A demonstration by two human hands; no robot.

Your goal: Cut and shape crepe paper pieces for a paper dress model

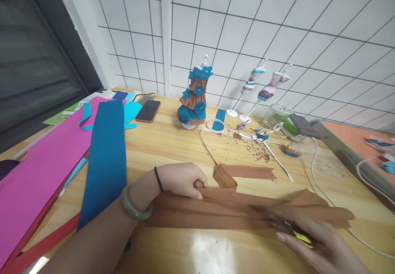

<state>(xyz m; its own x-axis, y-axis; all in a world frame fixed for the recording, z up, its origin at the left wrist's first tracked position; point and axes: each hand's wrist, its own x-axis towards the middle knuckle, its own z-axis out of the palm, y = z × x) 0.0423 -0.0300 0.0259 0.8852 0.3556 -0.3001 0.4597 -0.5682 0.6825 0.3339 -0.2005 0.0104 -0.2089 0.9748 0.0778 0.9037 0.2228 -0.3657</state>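
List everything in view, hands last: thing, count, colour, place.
folded paper: count unclear, brown, front
strips: 2, teal, left and back
sheet: 1, pink, left
other paper: several, cyan and red, left
phone: 1, black, left
dressed form: 1, teal-brown, back
small forms: 2, multicoloured, back right
ring: 1, white, back
scraps: many, mixed, right
jar: 1, clear, right
device: 1, dark, right
cables: several, white, right
table: 1, wooden, below
wall: 1, white, behind
tool (blurred): 1, black-yellow, right
left hand: 1, bare, on paper
right hand: 1, bare, around tool
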